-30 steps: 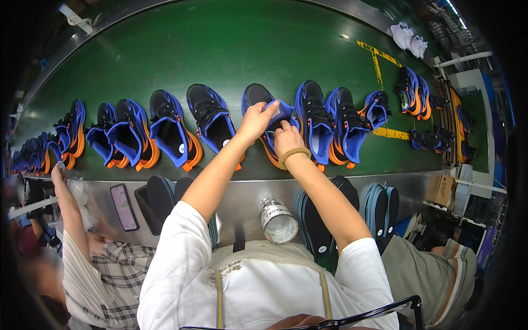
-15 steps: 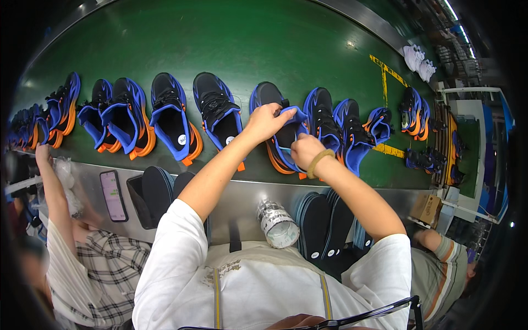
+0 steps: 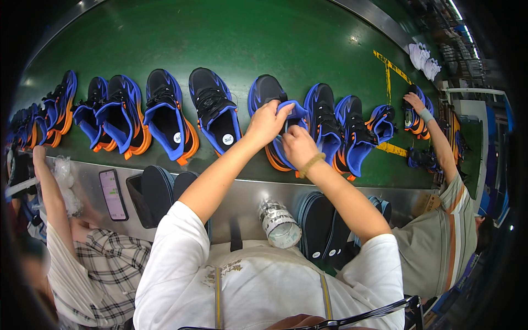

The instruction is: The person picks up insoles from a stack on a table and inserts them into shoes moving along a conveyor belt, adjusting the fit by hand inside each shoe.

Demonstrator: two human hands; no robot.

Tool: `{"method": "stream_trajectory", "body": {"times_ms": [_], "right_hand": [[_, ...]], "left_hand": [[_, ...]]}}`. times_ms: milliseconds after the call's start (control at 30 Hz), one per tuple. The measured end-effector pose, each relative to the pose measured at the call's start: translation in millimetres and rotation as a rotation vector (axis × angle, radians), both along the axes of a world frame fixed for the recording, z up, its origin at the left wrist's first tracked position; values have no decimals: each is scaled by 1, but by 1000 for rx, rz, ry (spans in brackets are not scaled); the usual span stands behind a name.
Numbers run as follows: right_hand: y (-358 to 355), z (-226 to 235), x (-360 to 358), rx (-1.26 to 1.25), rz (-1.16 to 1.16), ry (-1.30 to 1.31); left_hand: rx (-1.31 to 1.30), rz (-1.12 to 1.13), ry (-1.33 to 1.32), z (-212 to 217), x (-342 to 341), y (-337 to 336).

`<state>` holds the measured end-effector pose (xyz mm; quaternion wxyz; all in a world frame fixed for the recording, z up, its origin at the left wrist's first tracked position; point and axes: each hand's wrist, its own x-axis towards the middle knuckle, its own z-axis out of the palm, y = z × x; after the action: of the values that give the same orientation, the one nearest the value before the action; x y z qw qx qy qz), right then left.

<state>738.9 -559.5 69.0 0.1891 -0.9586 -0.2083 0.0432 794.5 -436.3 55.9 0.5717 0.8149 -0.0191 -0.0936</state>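
Observation:
A black and blue sneaker with an orange sole lies on the green work surface in front of me, toe pointing away. My left hand grips its tongue, thumb and fingers closed at the raised blue lining. Curled over the shoe's opening is my right hand, a band round its wrist; its fingertips go down inside, and what they hold is hidden. Left of these hands stands another sneaker with a round white sticker on its insole. Close by on the right is a further matching sneaker.
More such shoes line the green conveyor belt on both sides. On the metal ledge sit a phone, a clear plastic jar and stacks of black insoles. A co-worker's hand touches shoes at the right; another co-worker's arm is at the left.
My right hand has moved up and left, deeper over the shoe's opening. The shoes at the left have shifted slightly leftward. The co-worker at the right has reached out onto the shoes there.

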Motion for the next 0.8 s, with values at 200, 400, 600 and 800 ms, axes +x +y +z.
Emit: {"method": "stream_trajectory", "body": {"times_ms": [200,400,600,800], "right_hand": [[10,-23,14,-180,-49,153],[20,-8,17,-446,-85,484],[15,-21,11,-796,159,577],[4,-32,33,-802,292,730]], "left_hand": [[-21,-19,-8,-1,-1,2],[-2,-76,21,-2,0,5],[-38,-189,123,0,-3,4],[27,-26,17,8,-19,-23]]}}
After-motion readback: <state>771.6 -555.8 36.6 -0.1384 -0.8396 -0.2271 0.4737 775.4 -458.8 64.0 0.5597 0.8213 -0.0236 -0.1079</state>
